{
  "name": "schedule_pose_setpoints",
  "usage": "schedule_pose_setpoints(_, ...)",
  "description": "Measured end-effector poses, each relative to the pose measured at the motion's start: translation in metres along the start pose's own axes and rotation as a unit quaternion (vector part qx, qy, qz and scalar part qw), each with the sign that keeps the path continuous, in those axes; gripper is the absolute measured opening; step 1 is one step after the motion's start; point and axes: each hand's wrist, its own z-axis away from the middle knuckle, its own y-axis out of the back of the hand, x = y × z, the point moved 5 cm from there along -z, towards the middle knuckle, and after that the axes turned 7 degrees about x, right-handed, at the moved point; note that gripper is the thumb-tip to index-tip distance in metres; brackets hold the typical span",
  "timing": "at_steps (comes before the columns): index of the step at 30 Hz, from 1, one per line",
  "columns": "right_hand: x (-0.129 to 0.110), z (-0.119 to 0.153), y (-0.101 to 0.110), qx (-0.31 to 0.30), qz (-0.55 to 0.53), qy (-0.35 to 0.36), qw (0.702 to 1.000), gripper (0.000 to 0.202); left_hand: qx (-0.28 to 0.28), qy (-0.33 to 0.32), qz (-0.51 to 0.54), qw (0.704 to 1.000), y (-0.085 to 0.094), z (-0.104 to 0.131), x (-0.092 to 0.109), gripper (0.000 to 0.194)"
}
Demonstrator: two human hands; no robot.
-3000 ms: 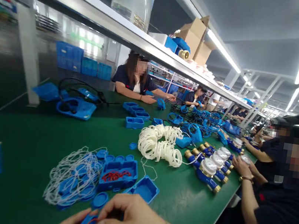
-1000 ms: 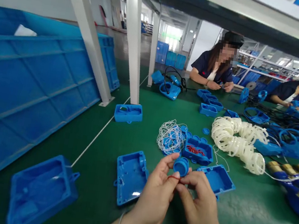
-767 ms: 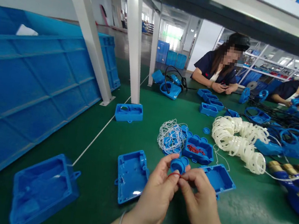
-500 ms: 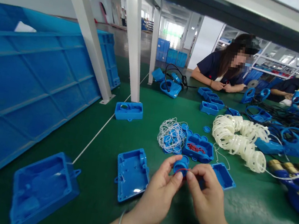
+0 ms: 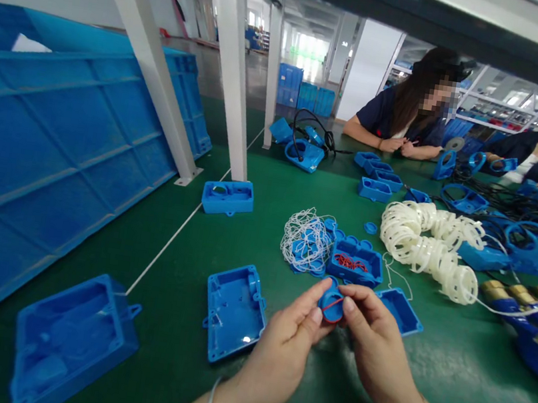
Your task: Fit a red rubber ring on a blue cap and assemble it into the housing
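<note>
Fitting red ring (image 5: pixel 333 303) onto small blue cap (image 5: pixel 331 306), left hand (image 5: pixel 283 352) and right hand (image 5: pixel 375 349) fingertips pinching it; ring looks half seated, rest needs pressing in.

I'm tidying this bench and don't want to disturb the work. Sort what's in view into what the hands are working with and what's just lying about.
In hand:
- left hand and right hand pinching a round blue cap
- thin red ring lying across that cap

Lying about:
- blue tray of red rings
- open blue housing
- tangle of white rings
- string of white collars
</note>
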Motion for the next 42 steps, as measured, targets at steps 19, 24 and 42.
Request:
schedule_pose_setpoints(19,-0.013,0.003,-0.001,0.042,0.068,0.129,0.988,0.013,0.039,0.003,-0.012,0.999,0.001,-0.003,0.000,0.039)
schedule_pose_setpoints(24,-0.020,0.008,-0.001,0.073,0.130,0.195,0.969,0.008,0.009,0.011,0.006,1.000,-0.001,0.001,0.000,0.044)
schedule_pose_setpoints(42,-0.010,-0.001,0.006,-0.036,-0.068,-0.052,0.996,0.015,-0.018,-0.071,-0.244,0.967,0.005,-0.003,0.016,0.023)
